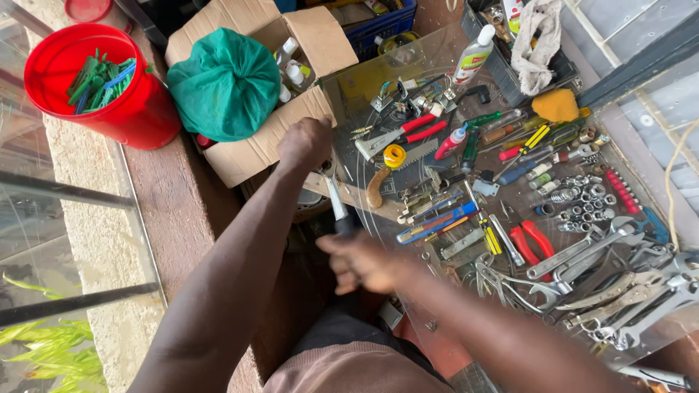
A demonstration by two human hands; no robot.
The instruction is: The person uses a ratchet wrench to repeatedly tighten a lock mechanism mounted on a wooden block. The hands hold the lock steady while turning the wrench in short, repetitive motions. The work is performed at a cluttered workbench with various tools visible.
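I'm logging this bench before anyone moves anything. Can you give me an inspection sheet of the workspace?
Surface: clear glass sheet over a brown ledge.
Job's things: black-handled, metal-shafted tool, motion-blurred.
Clutter: silver spanners, red-handled pliers, sockets, screwdrivers, yellow tape roll.
Grippers: right hand grips the tool's handle; left hand closed at the glass edge, contents hidden.
Cables: pale cord at right.
Surroundings: red plastic bucket, cardboard box holding a green bag.

Upper left of the frame: one red bucket [109, 94]. Upper middle: one green bag [226, 84] and one cardboard box [255, 149]. Two hands.
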